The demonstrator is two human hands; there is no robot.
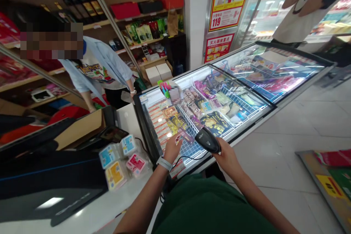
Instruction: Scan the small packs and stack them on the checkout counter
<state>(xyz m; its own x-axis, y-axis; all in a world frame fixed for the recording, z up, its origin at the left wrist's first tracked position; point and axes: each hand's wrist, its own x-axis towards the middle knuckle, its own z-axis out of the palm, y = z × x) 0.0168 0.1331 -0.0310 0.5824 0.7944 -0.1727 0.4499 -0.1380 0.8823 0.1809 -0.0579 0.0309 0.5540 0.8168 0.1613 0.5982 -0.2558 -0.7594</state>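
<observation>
Likely light and stiff, the black scanner (207,140) sits in the closed fingers of the right hand (225,153), best gripped by its handle. Above the freezer (148,133), the left hand (172,147) pinches a purple packet (187,136), probably slippery, by one end. Inside, a wire basket (188,120) holds wrapped goods.

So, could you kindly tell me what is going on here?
The person's right hand holds a black handheld barcode scanner over the glass-topped chest freezer. The left hand has its fingers at one end of a purple wrapped packet; whether they grip it is hard to tell. Plastic-wrapped packs with blue, yellow and pink labels sit on the counter to the left. A person in a light-blue shirt stands across from them.
</observation>
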